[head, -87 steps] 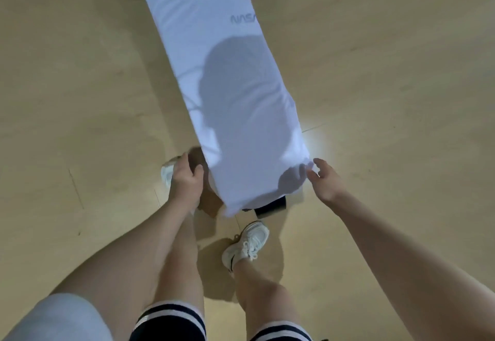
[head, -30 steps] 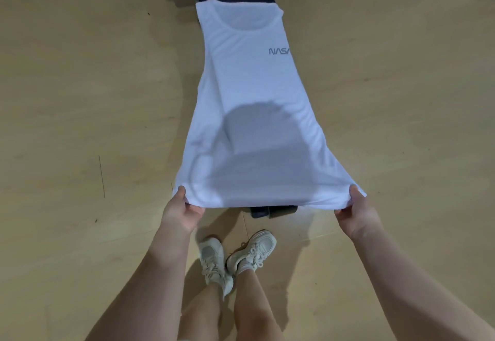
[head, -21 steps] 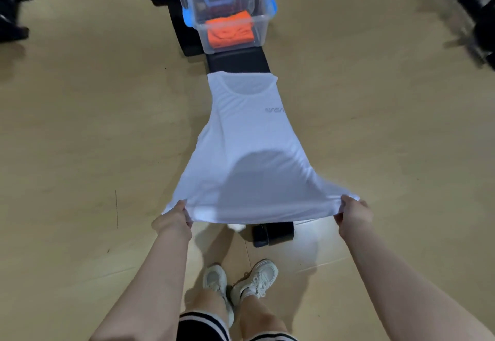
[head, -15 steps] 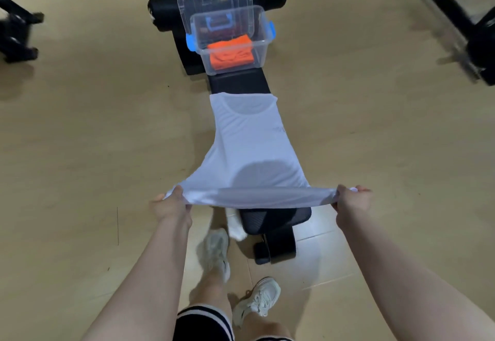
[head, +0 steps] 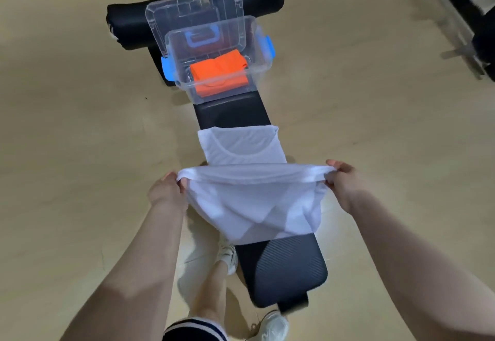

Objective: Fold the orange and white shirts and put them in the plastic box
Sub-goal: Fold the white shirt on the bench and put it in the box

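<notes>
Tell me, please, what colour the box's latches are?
Blue latches, clearest in the head view.

Bare forearms, no sleeves, no watch or rings on left hand (head: 167,192) or right hand (head: 345,184). Dark shorts (head: 194,330) with white stripes along the hem. Bare lower legs. White lace-up sneakers: one (head: 228,256) beside the bench, the other (head: 273,326) at the bottom edge, blurred. White ankle sock (head: 222,259) just above the nearer shoe.

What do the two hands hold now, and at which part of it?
Both hold the white shirt by its bottom hem: left hand at one corner, right hand at the other.
</notes>
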`<state>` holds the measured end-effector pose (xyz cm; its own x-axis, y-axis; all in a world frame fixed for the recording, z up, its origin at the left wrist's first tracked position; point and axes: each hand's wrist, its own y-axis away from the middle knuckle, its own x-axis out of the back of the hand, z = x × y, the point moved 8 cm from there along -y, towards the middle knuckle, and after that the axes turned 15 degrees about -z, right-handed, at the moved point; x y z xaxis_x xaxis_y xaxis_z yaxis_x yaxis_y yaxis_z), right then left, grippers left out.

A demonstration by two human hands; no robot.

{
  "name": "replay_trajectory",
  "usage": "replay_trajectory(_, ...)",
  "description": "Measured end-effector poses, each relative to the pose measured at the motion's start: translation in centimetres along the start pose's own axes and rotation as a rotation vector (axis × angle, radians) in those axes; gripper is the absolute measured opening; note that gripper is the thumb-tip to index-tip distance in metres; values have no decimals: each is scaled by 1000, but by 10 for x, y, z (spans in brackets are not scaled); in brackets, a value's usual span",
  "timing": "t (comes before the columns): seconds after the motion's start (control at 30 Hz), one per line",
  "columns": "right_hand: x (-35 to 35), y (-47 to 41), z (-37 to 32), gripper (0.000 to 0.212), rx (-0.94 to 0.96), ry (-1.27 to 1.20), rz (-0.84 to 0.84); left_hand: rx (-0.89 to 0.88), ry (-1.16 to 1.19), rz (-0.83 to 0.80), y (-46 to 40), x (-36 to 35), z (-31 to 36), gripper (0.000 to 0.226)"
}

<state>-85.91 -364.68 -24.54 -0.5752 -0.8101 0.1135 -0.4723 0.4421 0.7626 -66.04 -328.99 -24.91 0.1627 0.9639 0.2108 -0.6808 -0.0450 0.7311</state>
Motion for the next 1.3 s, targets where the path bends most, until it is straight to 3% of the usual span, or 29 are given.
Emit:
replay_trajectory(0.07, -7, -34, -18, 41, 6, 363, 26, 5, -40, 29, -26, -7, 20, 45)
replay_trajectory(0.13, -15, -67, -27, 36, 33, 630, 59, 75, 1, -54, -64, -27, 21, 37)
replay_trajectory(0.2, -19, -103, -24, 33, 34, 729, 76, 102, 69, -178, -95, -46, 18, 16)
replay_trajectory(0.3, -19, -150, -20, 26, 36, 824, 169, 103, 52, -186, -139, -61, 6, 34)
replay_trajectory(0.4, -18, -188, -7, 29, -45, 904, 182, -38, -216, -290, -165, -80, 8, 34)
replay_trajectory(0.5, -32, -211, 1, 50, -42, 1021, 111, -225, -393, -412, -171, -105, 12, 61)
replay_trajectory(0.57, -49, -217, 7, 56, -53, 1170, 62, -335, -665, -473, -170, -126, 10, 64)
replay_trajectory(0.67, -71, -213, 10, 55, -67, 1426, 113, -380, -999, -401, -168, -138, -2, 64)
replay_trajectory(0.73, -72, -209, 5, 54, -65, 1420, 232, -408, -1152, -296, -165, -137, -2, 60)
replay_trajectory(0.83, -77, -208, -8, 49, -10, 1448, 286, -604, -1351, -180, -159, -142, 3, 47)
replay_trajectory(0.93, -87, -201, -25, 37, 241, 1565, 333, -722, -1386, -177, -161, -147, 7, 36)
replay_trajectory(1.0, -98, -195, -33, 29, 493, 1556, 245, -743, -1336, -221, -165, -149, 12, 28)
replay_trajectory(1.07, -109, -198, -33, 25, 629, 1495, 13, -761, -1266, -244, -170, -149, 23, 19)
replay_trajectory(1.17, -101, -213, -47, 19, 479, 1146, -100, -738, -1179, -276, -179, -150, 39, 24)
replay_trajectory(1.23, -85, -228, -49, 16, 304, 840, -64, -708, -1175, -245, -186, -147, 49, 21)
replay_trajectory(1.3, -75, -239, -49, 18, 224, 772, 24, -621, -1172, -192, -197, -144, 53, 21)
